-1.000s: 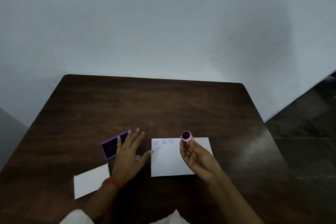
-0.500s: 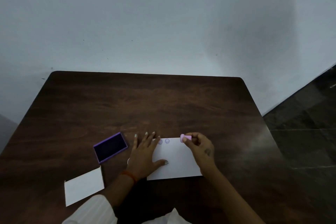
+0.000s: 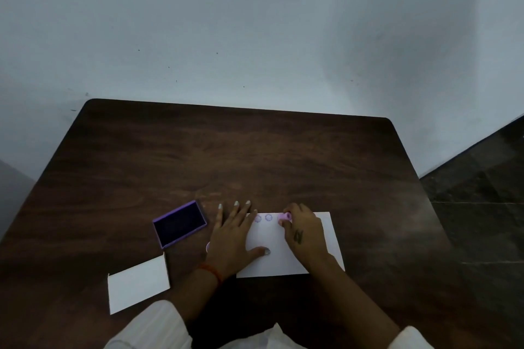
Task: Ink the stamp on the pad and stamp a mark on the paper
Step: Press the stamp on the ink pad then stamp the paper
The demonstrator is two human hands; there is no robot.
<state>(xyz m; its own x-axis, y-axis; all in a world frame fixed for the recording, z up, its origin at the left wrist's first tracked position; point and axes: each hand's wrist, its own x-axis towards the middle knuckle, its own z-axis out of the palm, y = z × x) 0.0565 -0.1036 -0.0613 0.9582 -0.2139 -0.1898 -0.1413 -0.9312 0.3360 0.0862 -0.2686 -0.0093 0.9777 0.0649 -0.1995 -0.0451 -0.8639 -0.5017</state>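
Note:
A white sheet of paper lies on the dark wooden table in front of me. Two round purple marks show near its top edge. My right hand is shut on a small pink stamp, which is pressed down on the paper just right of the marks. My left hand lies flat with fingers spread on the paper's left edge. An open purple ink pad sits to the left of my left hand.
A second white card lies at the near left of the table. A small pink object, mostly hidden, peeks out beside my left wrist. A pale wall stands behind the table and dark floor shows at the right.
My right hand turned the stamp face down and lowered it onto the paper's top edge. My left hand slid from beside the ink pad onto the paper's left side.

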